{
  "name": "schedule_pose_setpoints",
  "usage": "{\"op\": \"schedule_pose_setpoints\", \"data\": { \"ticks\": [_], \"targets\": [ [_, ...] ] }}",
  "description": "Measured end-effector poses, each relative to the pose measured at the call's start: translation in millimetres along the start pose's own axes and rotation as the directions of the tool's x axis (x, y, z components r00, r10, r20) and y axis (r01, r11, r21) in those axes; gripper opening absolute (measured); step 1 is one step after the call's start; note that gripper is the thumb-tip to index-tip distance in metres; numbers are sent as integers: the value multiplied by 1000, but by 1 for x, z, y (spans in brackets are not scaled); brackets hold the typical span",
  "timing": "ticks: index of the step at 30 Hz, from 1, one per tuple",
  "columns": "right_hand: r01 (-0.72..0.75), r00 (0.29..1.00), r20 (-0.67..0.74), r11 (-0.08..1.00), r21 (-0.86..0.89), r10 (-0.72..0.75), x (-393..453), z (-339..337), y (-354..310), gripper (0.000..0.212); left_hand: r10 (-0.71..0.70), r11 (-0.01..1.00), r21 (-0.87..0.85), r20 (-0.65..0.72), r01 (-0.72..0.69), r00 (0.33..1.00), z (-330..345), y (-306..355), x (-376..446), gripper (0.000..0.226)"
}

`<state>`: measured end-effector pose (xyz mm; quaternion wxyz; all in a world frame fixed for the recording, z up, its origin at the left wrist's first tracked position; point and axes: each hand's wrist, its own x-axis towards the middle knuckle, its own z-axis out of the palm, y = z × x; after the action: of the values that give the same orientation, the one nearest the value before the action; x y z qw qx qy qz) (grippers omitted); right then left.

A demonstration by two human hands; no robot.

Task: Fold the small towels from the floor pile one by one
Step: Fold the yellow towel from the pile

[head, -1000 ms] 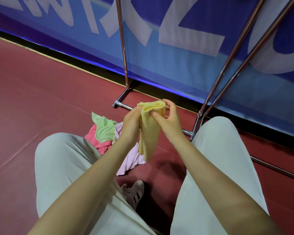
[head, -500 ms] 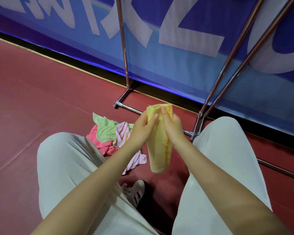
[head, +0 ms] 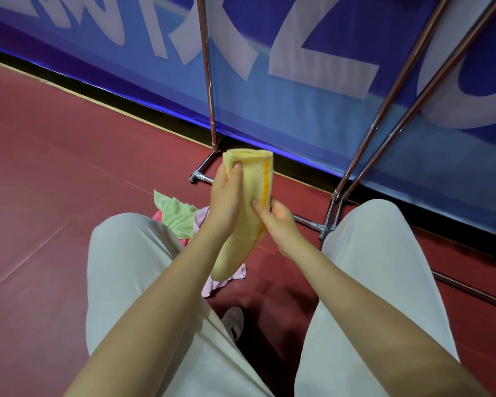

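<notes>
Yellow terry cloth is between your two hands: the yellow towel (head: 248,202) hangs as a long narrow strip in the air above your knees, already folded lengthwise, with its orange stripe (head: 265,193) running down the right edge. Your left hand (head: 226,199) pinches the top of it, thumb pressed on the front near the upper fold. Your right hand (head: 278,222) has slid down from the top, where it was half a second ago, and now its fingers hold the strip at the middle, on the striped edge. The hands are therefore apart along the towel, no more together at the top. I judge this prepares the next fold, bringing the lower half up to the top.

Behind your left arm, the floor pile (head: 181,216) lies on the red floor (head: 69,181); green and pink towels show there, so more wait. Beyond stands a metal rack (head: 209,96) before a blue banner (head: 312,96).
</notes>
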<state>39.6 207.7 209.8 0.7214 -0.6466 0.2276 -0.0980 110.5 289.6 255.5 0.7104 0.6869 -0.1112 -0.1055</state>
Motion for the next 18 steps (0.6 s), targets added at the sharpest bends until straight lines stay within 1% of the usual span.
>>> {"op": "schedule_pose_setpoints", "data": {
  "ticks": [3,5,7,9,12,14,17,18],
  "targets": [
    [-35,997,59,995,-90,40,2,4,13,19,-23,996,-90,-12,22,1000,-4,10,9,21],
    [-58,995,72,988,-143,69,2,5,17,25,-36,992,-122,-14,34,999,-5,17,14,19],
    [-82,994,55,985,-151,91,5,5,13,24,-24,993,-118,-4,23,1000,-5,30,19,19],
    [-88,996,17,990,-114,90,15,4,-2,24,7,993,-119,-15,-9,1000,-3,47,28,20],
    [-61,998,-28,997,-45,60,39,2,-44,30,44,993,-108,-34,-47,998,1,84,52,20],
    [-25,999,-27,999,-48,24,53,1,-81,30,47,992,-114,-3,-47,999,6,114,69,19],
    [70,994,-66,980,-186,-84,72,-4,-139,16,47,992,-123,44,-41,998,16,154,96,33],
    [116,988,-75,965,-235,-137,78,-7,-158,14,45,985,-166,47,-37,998,20,170,103,34]
  ]
}}
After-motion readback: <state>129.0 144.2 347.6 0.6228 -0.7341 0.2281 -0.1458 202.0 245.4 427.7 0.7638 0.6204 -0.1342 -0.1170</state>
